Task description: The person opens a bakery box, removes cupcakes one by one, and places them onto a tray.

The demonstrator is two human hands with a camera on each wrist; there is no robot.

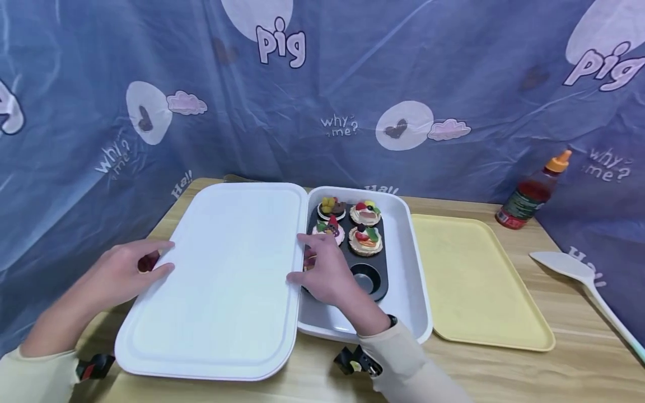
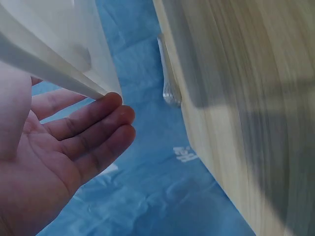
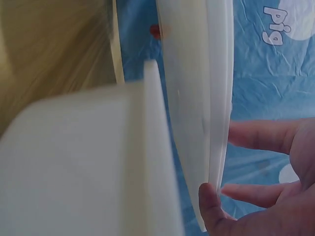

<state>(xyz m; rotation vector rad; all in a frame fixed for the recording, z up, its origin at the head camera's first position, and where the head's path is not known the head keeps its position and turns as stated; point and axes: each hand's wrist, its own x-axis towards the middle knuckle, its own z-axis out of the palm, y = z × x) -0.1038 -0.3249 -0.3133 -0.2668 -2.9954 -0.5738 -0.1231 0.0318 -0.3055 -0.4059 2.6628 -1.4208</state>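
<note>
A white lidded box (image 1: pixel 227 274) lies at the left of the head view, its flat lid uppermost. My left hand (image 1: pixel 118 271) holds its left edge, thumb toward the lid; the left wrist view shows fingertips (image 2: pixel 125 115) beneath the white edge. At the opposite edge my right hand (image 1: pixel 325 271) grips the rim, with thumb and fingers on its side in the right wrist view. Just right of the box is a white bin (image 1: pixel 410 268), holding a dark muffin pan (image 1: pixel 380 274). Several fruit-topped tarts (image 1: pixel 365 240) sit in the pan, partly hidden by my right hand.
A yellow tray (image 1: pixel 473 280) lies right of the bin on the wooden table (image 1: pixel 504 375). Behind it stands a sauce bottle (image 1: pixel 534 193) with an orange cap. A white spoon (image 1: pixel 579 271) lies far right. A clear-looking long object (image 2: pixel 170 81) rests at the table edge.
</note>
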